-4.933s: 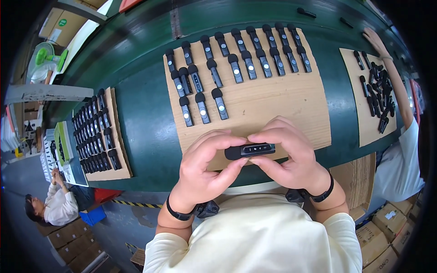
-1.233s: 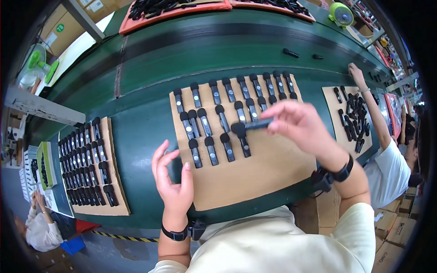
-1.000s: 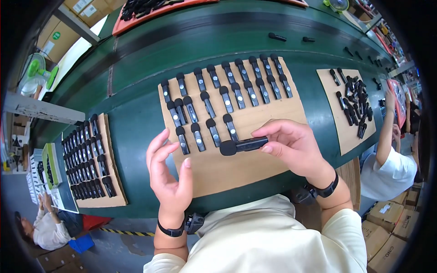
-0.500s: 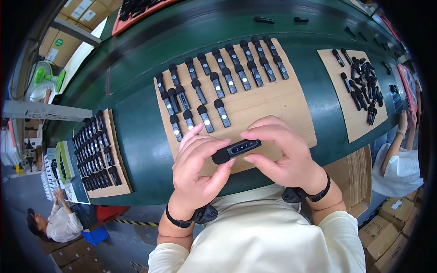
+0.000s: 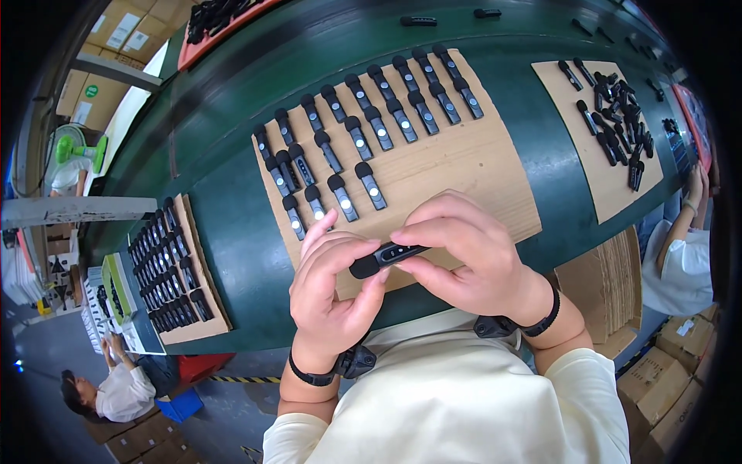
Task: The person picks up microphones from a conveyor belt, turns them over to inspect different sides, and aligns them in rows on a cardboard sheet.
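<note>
A small black microphone point(image 5: 363, 267) with a foam head is held in front of me between both hands. My left hand point(image 5: 331, 286) pinches it near the foam end with thumb and fingertips. The thumb and forefinger of my right hand point(image 5: 473, 255) close round the other end of its body, covering part of the buttoned panel. Just beyond my hands lies a cardboard sheet point(image 5: 483, 178). Similar microphones stand out in rows across it, many with a pale round spot, among them one microphone point(image 5: 369, 185) close to my left fingers.
The green table point(image 5: 239, 232) carries a cardboard sheet point(image 5: 220, 313) of microphones at left and another sheet point(image 5: 564, 147) with a loose pile at right. An orange tray point(image 5: 224, 35) stands at the far left. One person point(image 5: 124, 390) sits left, another point(image 5: 680, 263) right.
My right fingers have slid toward the foam head and now hide more of the microphone's body. The whole view has shifted slightly, with the cardboard sheet higher in it.
</note>
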Tool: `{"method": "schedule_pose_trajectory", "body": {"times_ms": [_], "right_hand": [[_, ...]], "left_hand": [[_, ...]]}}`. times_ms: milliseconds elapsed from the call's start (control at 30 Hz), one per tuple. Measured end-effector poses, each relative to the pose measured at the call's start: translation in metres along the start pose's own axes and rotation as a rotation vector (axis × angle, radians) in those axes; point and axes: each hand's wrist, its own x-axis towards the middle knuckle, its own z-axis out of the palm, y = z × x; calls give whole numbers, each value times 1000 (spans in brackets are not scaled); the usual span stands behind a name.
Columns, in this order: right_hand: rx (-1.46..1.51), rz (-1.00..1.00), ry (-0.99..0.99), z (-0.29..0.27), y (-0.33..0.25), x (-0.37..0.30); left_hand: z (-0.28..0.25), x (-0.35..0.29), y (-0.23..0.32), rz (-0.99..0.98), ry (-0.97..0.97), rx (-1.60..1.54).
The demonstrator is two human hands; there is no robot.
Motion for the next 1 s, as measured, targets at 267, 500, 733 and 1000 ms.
{"method": "schedule_pose_trajectory", "body": {"times_ms": [267, 500, 733, 1000], "right_hand": [[-2, -20, -21, 2, 4, 0], [187, 53, -17, 0, 3, 1], [69, 49, -101, 3, 7, 3], [-285, 85, -168, -7, 36, 7]], "left_hand": [[0, 4, 3, -26, 12, -29], [3, 1, -4, -3, -12, 10], [-1, -4, -11, -137, -74, 30], [-33, -22, -30, -283, 66, 73]]}}
